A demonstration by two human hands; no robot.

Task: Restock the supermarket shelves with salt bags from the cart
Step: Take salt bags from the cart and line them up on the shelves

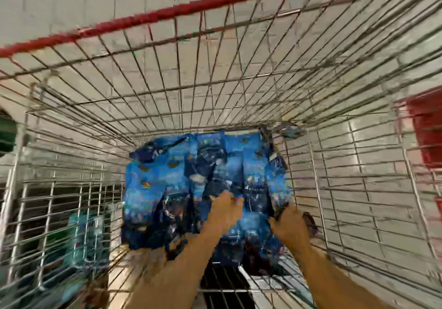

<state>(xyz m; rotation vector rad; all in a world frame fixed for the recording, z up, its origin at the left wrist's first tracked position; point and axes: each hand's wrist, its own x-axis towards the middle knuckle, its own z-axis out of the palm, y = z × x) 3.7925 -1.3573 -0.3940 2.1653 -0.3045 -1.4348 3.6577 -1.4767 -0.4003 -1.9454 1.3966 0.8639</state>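
I look down into a wire shopping cart [239,88] with a red rim. A heap of blue salt bags [181,184] lies on its floor. My left hand [226,209] reaches into the middle of the heap, its fingers pressed into the bags. My right hand [290,222] grips the right edge of a blue bag near the cart's right wall. The frame is blurred, so the exact finger grip of my left hand is unclear.
The cart's wire walls close in on all sides. A second wire basket with greenish packages [83,234] shows through the left wall. Something red [428,131] stands outside at the right. Pale floor tiles lie beneath.
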